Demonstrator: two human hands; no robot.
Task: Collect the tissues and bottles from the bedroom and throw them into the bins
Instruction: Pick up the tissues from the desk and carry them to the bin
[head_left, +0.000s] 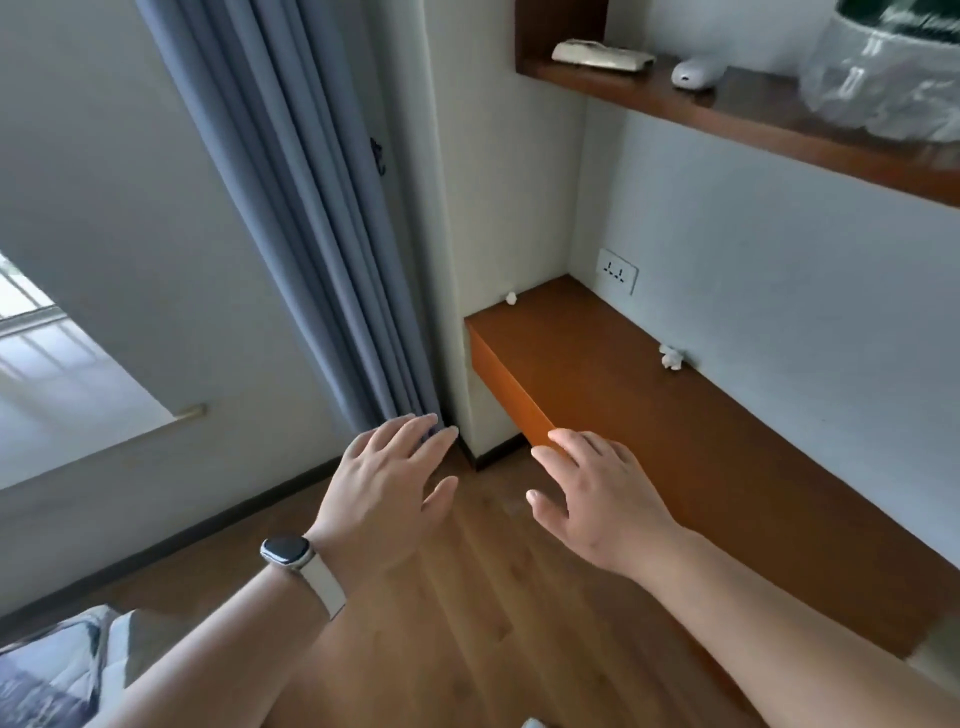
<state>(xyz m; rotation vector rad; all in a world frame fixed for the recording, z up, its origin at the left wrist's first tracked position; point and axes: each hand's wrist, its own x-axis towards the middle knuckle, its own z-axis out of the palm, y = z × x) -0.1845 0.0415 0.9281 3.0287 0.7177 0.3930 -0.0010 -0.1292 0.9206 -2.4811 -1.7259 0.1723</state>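
Two crumpled white tissues lie on a low orange-brown wall desk (613, 395). One tissue (511, 298) sits at the desk's far left corner against the wall. The other tissue (670, 357) lies along the back wall, further right. My left hand (387, 486), with a watch on its wrist, hovers over the wooden floor with fingers spread and holds nothing. My right hand (592, 496) is stretched out flat in front of the desk's near edge, empty as well. No bottle or bin is in view.
A blue-grey curtain (322, 218) hangs left of the desk. A wooden shelf (753, 117) above carries a white case, a small white device and a plastic-wrapped object. A wall socket (617, 270) sits above the desk. Bedding shows at the bottom left.
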